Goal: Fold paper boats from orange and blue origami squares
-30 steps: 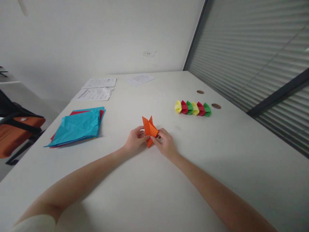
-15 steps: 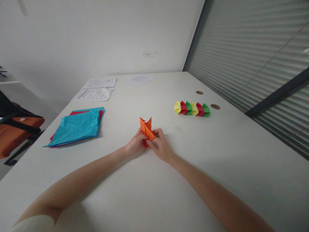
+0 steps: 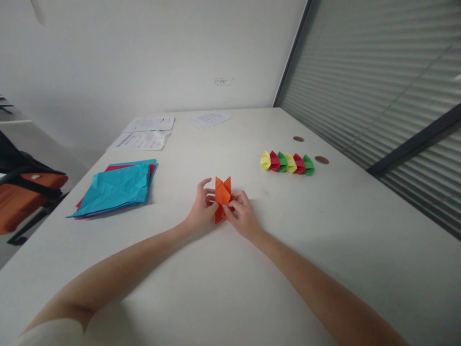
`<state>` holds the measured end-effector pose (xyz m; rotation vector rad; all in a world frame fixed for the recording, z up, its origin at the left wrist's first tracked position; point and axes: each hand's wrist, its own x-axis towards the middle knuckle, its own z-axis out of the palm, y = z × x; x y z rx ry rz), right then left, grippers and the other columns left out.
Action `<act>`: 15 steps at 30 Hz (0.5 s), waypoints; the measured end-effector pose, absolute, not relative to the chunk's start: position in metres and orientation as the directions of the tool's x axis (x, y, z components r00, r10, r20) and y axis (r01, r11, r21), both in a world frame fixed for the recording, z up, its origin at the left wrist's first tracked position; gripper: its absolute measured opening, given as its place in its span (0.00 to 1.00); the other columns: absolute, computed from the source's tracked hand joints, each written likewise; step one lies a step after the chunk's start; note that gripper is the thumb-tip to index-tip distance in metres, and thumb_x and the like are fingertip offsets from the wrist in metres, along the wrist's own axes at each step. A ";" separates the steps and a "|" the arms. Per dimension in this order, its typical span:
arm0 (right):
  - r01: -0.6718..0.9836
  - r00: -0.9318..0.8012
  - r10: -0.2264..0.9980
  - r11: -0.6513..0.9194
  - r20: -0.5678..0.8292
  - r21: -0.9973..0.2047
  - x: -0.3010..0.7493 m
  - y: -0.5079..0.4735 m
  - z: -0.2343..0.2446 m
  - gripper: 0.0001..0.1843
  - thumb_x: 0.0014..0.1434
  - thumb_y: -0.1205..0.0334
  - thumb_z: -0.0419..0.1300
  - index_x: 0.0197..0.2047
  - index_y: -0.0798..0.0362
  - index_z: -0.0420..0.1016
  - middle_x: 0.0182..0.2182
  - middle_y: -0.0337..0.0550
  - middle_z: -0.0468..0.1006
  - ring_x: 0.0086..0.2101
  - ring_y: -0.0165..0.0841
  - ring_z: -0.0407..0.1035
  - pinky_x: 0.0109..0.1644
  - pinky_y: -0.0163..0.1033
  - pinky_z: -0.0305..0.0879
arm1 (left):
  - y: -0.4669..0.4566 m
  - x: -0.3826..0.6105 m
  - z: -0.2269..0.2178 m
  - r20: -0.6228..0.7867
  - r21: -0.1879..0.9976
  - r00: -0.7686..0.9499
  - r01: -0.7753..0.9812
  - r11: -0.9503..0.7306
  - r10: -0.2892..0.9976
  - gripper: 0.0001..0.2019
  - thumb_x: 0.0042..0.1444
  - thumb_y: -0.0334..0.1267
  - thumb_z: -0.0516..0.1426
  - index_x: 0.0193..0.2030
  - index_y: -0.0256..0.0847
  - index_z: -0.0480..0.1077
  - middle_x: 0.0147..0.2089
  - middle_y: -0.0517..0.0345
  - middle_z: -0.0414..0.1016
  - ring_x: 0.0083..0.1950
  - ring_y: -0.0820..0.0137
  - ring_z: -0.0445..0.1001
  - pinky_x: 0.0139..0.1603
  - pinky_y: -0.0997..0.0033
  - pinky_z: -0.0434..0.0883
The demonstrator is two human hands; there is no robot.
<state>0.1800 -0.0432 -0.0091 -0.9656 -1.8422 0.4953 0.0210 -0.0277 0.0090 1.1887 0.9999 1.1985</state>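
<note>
One orange fold [image 3: 222, 191], turned upright, left hand [image 3: 200, 207] index raised

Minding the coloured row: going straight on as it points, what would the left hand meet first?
The orange folded paper that the left hand holds; the coloured row probably lies farther on.

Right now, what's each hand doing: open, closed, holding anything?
Left hand: holds the orange folded paper by its left side, index finger lifted.
Right hand: closed on the paper's right side.
</note>
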 end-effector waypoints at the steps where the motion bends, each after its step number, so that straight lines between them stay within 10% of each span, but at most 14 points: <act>1: 0.399 -0.232 0.790 0.610 0.568 -0.685 0.180 -0.043 -0.010 0.12 0.64 0.62 0.54 0.28 0.52 0.67 0.40 0.47 0.66 0.32 0.30 0.65 0.36 0.39 0.69 | -0.026 0.021 0.009 0.018 0.983 0.132 -0.182 0.006 0.991 0.34 0.44 0.27 0.60 0.58 0.49 0.56 0.45 0.57 0.70 0.40 0.70 0.74 0.40 0.68 0.70; 15: 0.380 -0.395 0.749 0.661 0.532 -0.648 0.180 -0.041 -0.014 0.13 0.61 0.68 0.56 0.25 0.51 0.62 0.35 0.43 0.66 0.30 0.29 0.64 0.36 0.38 0.67 | -0.002 0.008 0.007 0.091 0.962 -0.118 -0.246 -0.118 0.989 0.16 0.48 0.38 0.63 0.44 0.39 0.73 0.32 0.58 0.76 0.37 0.71 0.73 0.43 0.69 0.67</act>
